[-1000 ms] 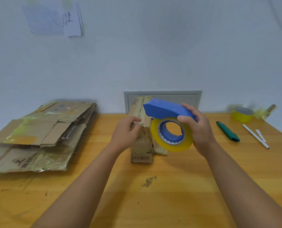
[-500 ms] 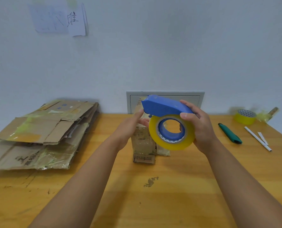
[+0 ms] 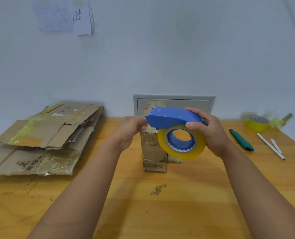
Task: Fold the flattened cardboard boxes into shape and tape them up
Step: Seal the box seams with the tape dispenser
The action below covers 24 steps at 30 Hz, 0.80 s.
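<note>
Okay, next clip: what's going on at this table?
A person is taping up a small cardboard box that stands upright mid-table. The right hand grips a blue tape dispenser with a yellow roll, held just above the box. The left hand reaches to the dispenser's front end, apparently at the tape's end, though its fingertips are hidden. A pile of flattened boxes lies to the left. To the right lie a green utility knife, a spare tape roll and a pen.

Green utility knife (image 3: pixel 241 140) lies on the wooden table (image 3: pixel 160 204), right of the grey wall panel (image 3: pixel 174 99); white pen (image 3: pixel 270 146) further right; paper notes (image 3: pixel 64 18) hang upper left of the panel.
</note>
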Each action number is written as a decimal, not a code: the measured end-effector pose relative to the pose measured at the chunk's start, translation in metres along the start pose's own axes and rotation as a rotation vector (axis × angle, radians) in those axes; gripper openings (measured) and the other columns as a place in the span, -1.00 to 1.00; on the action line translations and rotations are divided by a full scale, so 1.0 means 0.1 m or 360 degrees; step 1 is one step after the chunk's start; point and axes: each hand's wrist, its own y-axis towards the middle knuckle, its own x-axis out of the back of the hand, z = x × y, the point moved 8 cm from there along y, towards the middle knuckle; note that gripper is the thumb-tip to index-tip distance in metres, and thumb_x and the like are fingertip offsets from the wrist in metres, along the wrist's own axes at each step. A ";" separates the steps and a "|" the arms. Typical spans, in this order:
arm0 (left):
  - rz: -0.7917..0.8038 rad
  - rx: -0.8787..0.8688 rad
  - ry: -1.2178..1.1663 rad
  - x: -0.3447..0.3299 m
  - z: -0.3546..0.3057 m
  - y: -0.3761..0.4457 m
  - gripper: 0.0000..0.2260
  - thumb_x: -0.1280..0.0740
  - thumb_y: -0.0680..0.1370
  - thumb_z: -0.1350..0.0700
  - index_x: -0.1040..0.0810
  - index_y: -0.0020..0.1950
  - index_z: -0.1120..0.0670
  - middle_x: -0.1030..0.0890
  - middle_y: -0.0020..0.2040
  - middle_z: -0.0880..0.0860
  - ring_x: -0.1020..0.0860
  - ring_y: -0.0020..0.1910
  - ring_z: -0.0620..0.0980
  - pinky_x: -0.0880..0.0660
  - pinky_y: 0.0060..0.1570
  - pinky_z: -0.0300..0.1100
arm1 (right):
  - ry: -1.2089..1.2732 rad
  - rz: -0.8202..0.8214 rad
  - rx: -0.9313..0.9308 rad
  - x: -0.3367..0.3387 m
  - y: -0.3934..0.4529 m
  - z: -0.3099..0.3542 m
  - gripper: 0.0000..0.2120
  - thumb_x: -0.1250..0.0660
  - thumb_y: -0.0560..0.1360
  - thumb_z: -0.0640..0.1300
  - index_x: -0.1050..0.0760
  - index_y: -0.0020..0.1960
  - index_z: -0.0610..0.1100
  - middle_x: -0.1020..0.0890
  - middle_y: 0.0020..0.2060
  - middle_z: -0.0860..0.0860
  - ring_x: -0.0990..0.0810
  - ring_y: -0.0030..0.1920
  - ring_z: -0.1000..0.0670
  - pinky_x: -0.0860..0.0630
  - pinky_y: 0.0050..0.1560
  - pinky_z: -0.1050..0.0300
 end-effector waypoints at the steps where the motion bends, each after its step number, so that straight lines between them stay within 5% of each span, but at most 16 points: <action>1: -0.0017 0.0000 0.0008 0.01 -0.02 -0.01 -0.81 -0.28 0.60 0.21 -0.62 0.14 0.23 -0.63 0.10 0.12 -0.56 0.13 -0.02 -0.47 0.32 -0.07 | -0.0028 0.0019 -0.0005 0.00 0.00 0.01 -0.44 -0.45 0.27 0.25 -0.53 0.26 0.24 -0.62 0.08 0.20 -0.63 0.11 0.05 -0.61 -0.05 0.19; 15: -0.0302 0.0010 -0.0062 0.31 -0.06 0.00 -0.84 -0.34 0.58 0.22 -0.59 0.12 0.26 -0.61 -0.05 0.08 -0.55 -0.03 -0.02 -0.53 0.02 -0.18 | -0.0182 0.0162 -0.0034 0.04 0.04 0.06 -0.44 -0.45 0.27 0.28 -0.54 0.27 0.26 -0.62 0.15 0.12 -0.62 0.13 0.02 -0.62 0.07 0.11; 24: -0.0430 0.0100 0.0064 0.48 0.07 0.02 -0.92 -0.30 0.55 0.22 -0.59 -0.03 0.16 -0.59 -0.10 0.06 -0.61 -0.07 0.02 -0.56 -0.12 -0.15 | -0.0286 0.0151 -0.0106 0.25 0.06 0.02 -0.41 -0.42 0.22 0.27 -0.55 0.26 0.28 -0.63 0.09 0.21 -0.61 0.06 0.16 -0.51 -0.02 0.26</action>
